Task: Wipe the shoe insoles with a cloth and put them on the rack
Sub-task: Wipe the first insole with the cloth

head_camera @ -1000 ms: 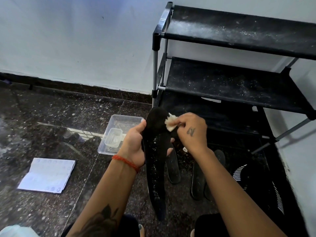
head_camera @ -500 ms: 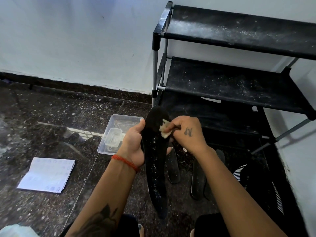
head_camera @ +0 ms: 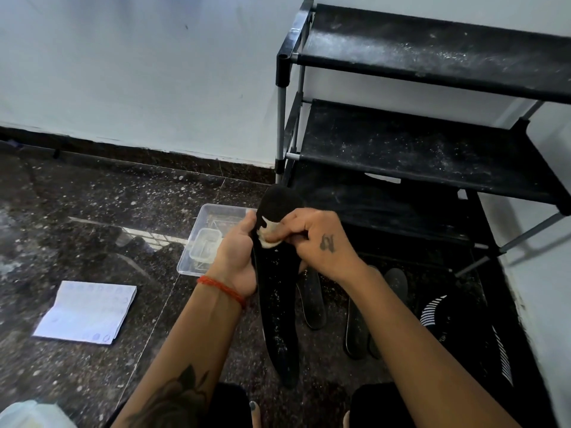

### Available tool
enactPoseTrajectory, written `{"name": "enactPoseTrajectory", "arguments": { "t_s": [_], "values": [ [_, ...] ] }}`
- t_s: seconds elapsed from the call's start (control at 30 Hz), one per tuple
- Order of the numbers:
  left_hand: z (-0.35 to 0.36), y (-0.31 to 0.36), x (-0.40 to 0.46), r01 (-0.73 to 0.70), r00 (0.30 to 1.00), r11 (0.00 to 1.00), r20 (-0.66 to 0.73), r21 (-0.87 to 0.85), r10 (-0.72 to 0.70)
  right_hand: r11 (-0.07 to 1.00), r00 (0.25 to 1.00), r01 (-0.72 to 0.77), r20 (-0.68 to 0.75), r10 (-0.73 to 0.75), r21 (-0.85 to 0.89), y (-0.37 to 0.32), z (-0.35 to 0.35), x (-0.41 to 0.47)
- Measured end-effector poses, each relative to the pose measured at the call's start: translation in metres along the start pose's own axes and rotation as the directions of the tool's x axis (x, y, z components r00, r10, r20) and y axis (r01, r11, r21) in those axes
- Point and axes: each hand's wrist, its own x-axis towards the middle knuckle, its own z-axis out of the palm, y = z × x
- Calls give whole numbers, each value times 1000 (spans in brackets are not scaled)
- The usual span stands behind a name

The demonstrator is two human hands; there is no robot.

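A long black insole (head_camera: 279,291), speckled with white dust, stands nearly upright in front of me. My left hand (head_camera: 236,251) grips its left edge near the upper part. My right hand (head_camera: 321,242) pinches a small cream cloth (head_camera: 269,233) and presses it against the insole's upper face. Several more black insoles (head_camera: 312,298) lie on the floor behind it, partly hidden by my right forearm. The black rack (head_camera: 417,149) with dusty fabric shelves stands at the right against the wall.
A clear plastic tray (head_camera: 197,239) holding a smaller clear box sits on the dark speckled floor left of the insole. An open paper booklet (head_camera: 86,312) lies further left. A dark shoe with white stripes (head_camera: 457,329) rests by the rack's base.
My right hand has slid the cloth leftward and slightly down across the insole's upper part. The insole and my left hand have stayed in place.
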Motion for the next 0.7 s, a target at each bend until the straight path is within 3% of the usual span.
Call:
{"name": "enactPoseTrajectory", "arguments": {
  "t_s": [0.07, 0.17, 0.27, 0.37, 0.57, 0.7],
  "values": [
    [-3, 0, 2, 12, 1000, 1000, -4, 7, -12, 996, 999, -44, 19, 46, -83, 7, -8, -1],
    [-6, 1, 4, 19, 999, 1000, -33, 13, -19, 949, 981, -112, -183, 59, -294, 20, -16, 0],
    [-6, 2, 4, 5, 999, 1000, -35, 5, -5, 972, 928, -188, -351, 128, -142, 16, -15, 2],
    [-2, -1, 2, -12, 1000, 1000, -5, 11, 12, 983, 960, -162, -245, 136, -90, 9, 1, 2],
    [-1, 1, 3, -79, 997, 994, 12, -80, 80, 997, 995, 72, -60, -73, -27, -3, 15, -2],
    [-5, 3, 3, -57, 998, 998, 0, -36, 57, 996, 992, 66, 108, -60, -54, 2, 0, -3]
  ]
}}
